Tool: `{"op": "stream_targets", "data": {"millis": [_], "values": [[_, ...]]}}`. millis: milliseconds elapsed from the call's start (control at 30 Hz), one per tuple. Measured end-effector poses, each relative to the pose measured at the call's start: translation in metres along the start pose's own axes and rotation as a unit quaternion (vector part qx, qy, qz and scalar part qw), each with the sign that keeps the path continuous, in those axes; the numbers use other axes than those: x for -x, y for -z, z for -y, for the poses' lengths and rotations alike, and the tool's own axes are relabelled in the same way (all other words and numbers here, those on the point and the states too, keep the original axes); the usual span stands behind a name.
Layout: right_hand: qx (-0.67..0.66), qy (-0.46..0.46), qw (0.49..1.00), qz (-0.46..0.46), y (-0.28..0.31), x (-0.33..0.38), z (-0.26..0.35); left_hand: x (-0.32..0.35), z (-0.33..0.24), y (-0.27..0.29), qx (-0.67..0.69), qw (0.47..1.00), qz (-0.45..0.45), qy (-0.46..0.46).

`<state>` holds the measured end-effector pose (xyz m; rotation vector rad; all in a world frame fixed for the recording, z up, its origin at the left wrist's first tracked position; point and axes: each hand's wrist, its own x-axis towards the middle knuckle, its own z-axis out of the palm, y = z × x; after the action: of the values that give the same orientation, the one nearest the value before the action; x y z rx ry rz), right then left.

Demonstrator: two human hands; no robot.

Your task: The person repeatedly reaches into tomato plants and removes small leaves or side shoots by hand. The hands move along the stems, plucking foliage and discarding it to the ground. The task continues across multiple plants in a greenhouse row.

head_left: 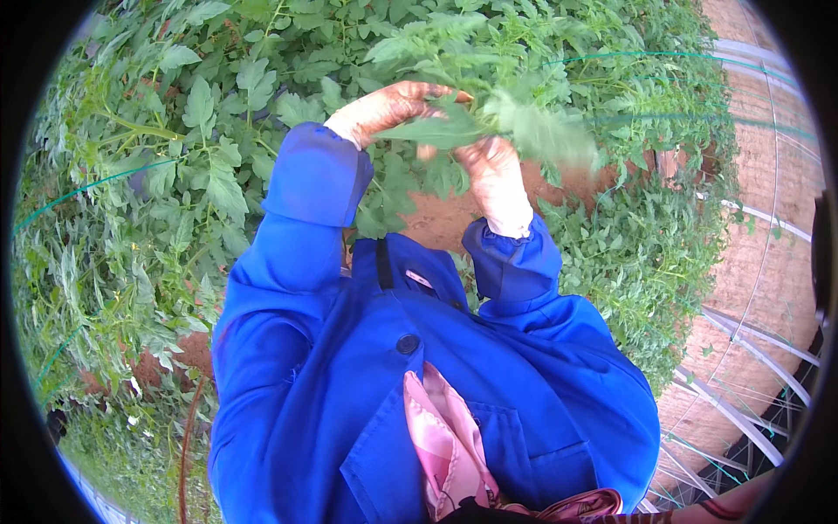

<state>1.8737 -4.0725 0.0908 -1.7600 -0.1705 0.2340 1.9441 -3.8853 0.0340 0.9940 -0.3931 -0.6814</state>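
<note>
Both my hands are raised among tomato plants at the top centre, about a leafy tomato shoot (441, 129). My left hand (388, 109) reaches in from the left with its fingers stretched toward the stem and closed on it at the tips. My right hand (494, 166) comes up from below right. Its fingers are curled at the shoot, partly hidden by leaves. A leaf (546, 131) above the right hand is smeared by motion. Blue sleeves cover both my forearms up to the wrists.
Dense tomato foliage (201, 109) surrounds my hands left, ahead and right. Green strings (96, 190) run through the plants. Brown soil (436, 218) shows between rows. At the right stand a tan wall (746, 253) and pale metal bars (738, 419). A pink scarf (445, 428) hangs over my blue jacket.
</note>
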Motion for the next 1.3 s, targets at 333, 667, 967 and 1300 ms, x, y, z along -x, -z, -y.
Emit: {"op": "stream_targets", "data": {"millis": [333,667,967,1300], "values": [[-0.199,0.050,0.952,-0.227,-0.007,0.012,0.020,0.053,0.075,-0.051,0.050,0.949,-0.264,-0.164],[-0.060,-0.134,0.938,0.314,0.036,0.056,0.099,-0.035,0.117,-0.003,0.171,0.877,-0.430,-0.127],[0.244,0.137,0.924,0.260,-0.019,-0.075,0.106,0.041,0.072,-0.056,-0.112,0.988,-0.096,0.050],[0.170,0.004,0.980,0.100,0.035,-0.074,0.010,0.071,0.080,0.015,0.374,0.869,-0.217,-0.240]]}}
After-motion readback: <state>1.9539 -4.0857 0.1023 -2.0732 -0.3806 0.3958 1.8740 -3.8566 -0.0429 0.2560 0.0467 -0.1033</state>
